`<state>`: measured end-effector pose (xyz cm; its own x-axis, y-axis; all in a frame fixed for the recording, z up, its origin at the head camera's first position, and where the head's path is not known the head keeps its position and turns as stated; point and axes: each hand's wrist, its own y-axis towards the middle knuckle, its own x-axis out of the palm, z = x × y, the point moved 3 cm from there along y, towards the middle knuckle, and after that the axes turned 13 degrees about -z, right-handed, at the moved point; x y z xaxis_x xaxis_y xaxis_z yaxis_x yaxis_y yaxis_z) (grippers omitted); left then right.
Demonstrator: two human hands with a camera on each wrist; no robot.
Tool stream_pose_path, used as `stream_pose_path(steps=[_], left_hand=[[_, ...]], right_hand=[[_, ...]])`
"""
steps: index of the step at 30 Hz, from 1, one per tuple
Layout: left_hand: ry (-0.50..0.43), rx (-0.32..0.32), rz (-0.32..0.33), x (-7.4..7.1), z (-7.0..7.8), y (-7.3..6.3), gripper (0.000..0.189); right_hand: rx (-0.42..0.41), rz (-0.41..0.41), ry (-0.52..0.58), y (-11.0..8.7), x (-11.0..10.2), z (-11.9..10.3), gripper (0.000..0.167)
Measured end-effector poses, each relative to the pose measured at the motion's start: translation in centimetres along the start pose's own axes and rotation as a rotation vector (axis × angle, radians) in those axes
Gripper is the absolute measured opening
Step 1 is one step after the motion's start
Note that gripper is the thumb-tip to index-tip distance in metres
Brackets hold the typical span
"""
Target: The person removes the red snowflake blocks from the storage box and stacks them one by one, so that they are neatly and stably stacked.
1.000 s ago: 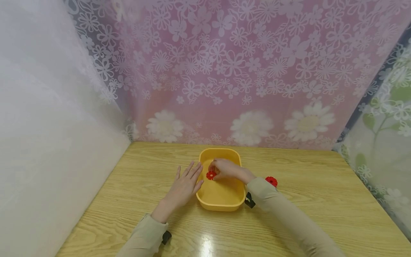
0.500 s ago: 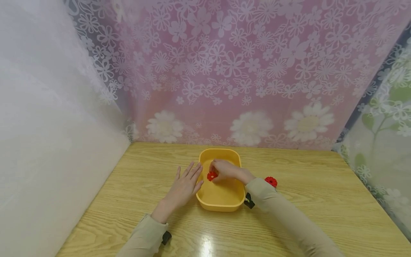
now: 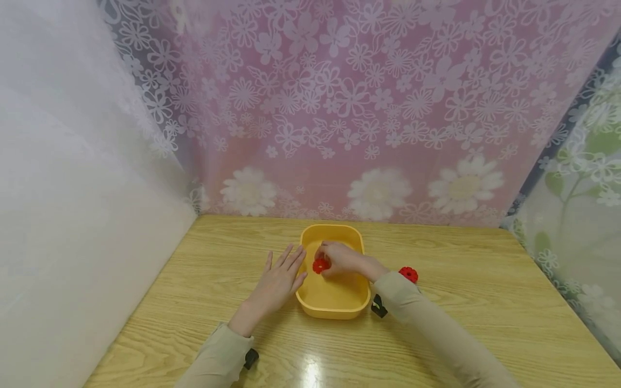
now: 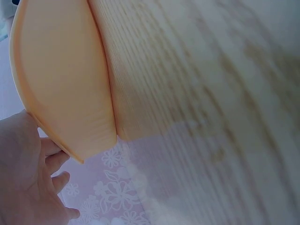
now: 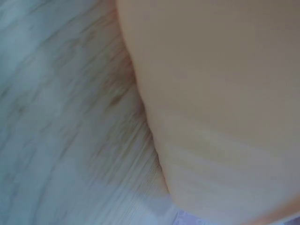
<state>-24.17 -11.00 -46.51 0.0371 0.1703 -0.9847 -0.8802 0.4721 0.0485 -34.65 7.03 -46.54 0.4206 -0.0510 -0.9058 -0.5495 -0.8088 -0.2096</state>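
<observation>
My right hand point(image 3: 342, 257) reaches over the right rim into a yellow rectangular tub point(image 3: 332, 302) and pinches a small red flower-shaped piece point(image 3: 319, 266) between thumb and fingers. My left hand point(image 3: 277, 280) lies with straight, spread fingers against the tub's left rim. In the left wrist view, the left hand point(image 4: 28, 173) touches the rim at the tub's corner, beside its outer wall point(image 4: 65, 79). The right wrist view shows only the tub's outer wall point(image 5: 211, 103) and the tabletop; the right hand is out of that view.
A second red flower-shaped piece point(image 3: 408, 274) lies on the wooden table point(image 3: 466, 302) to the right of the tub, partly behind the right sleeve point(image 3: 412, 302). A pink flowered curtain point(image 3: 310, 134) hangs along the table's back edge, with pale sheets at both sides.
The red flower-shaped piece in my right hand has tilted and shifted very slightly. My left hand stays at the tub's rim.
</observation>
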Motion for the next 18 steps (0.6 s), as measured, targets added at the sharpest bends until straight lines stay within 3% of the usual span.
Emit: stream_pose_path(steps=[18], left_hand=[[-0.025, 0.003, 0.009, 0.0, 0.0, 0.1, 0.057]], right_hand=[[-0.048, 0.164, 0.087, -3.9, -2.2, -1.6, 0.041]])
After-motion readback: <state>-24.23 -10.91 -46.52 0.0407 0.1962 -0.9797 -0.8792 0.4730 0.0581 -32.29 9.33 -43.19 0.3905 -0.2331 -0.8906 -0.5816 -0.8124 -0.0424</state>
